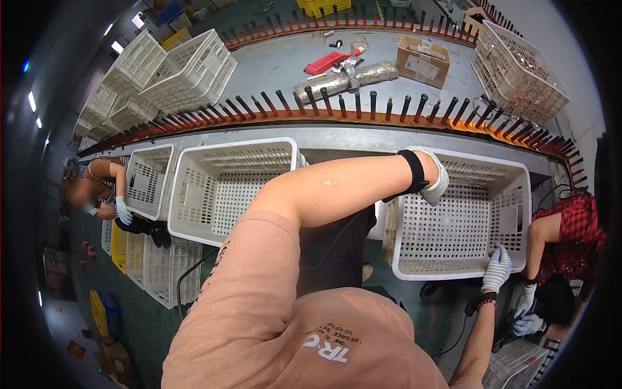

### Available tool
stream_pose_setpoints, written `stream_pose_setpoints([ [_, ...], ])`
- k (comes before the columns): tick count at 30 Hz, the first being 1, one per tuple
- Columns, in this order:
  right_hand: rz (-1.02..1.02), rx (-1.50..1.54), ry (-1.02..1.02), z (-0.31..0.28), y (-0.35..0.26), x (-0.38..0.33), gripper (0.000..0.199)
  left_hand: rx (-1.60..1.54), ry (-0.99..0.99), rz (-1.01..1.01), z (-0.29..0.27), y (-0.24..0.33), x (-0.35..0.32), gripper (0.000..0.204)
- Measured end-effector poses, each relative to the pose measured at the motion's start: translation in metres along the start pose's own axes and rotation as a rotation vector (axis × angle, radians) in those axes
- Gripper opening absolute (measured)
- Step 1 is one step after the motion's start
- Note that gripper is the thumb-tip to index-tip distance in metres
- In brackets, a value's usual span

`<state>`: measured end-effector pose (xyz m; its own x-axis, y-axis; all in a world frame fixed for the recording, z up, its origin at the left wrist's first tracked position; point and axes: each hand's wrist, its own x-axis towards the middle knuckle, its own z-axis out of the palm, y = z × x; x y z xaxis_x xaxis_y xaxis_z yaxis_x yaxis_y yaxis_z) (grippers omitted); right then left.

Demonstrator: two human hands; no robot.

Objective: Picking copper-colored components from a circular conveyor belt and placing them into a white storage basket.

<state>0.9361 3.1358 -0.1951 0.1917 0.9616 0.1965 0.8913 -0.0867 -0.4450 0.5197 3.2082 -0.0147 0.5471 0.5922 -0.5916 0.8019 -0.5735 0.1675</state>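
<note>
Surface (265, 71): grey, 12 o'clock. White crate (453, 227): 3 o'clock, upright, apparently placed within both hands' reach. Left hand (435, 179): gloved, crate's 11 o'clock; finger spread cannot be told. Right hand (497, 269): gloved, near rim, 5 o'clock, seemingly steadying; closure cannot be told.

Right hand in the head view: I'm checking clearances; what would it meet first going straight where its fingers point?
The right hand would probably meet the inside of the white basket first; whether floor or wall is unclear.
</note>
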Motion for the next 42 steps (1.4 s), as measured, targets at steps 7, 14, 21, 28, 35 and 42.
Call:
stream_pose_setpoints([
  [7,0.009,0.015,-0.014,-0.003,-0.005,0.000,0.023,-0.001,-0.003,-0.007,-0.001,0.001,-0.001,0.053],
  [14,0.000,0.003,-0.012,-0.003,-0.005,0.000,0.023,-0.004,-0.006,-0.007,0.000,0.001,0.000,0.054],
  [21,-0.015,0.009,-0.012,-0.003,-0.004,-0.001,0.025,0.010,-0.016,-0.007,-0.001,0.003,-0.001,0.054],
  [28,-0.080,0.010,-0.003,0.003,-0.003,0.005,0.025,0.017,-0.005,0.002,0.005,-0.001,0.003,0.052],
  [35,-0.107,-0.075,0.027,-0.022,-0.032,-0.002,0.029,0.080,0.115,0.124,0.009,-0.008,0.015,0.036],
  [42,-0.138,-0.136,0.034,-0.009,-0.027,0.003,0.023,-0.040,0.061,0.141,-0.004,-0.002,-0.001,0.045],
])
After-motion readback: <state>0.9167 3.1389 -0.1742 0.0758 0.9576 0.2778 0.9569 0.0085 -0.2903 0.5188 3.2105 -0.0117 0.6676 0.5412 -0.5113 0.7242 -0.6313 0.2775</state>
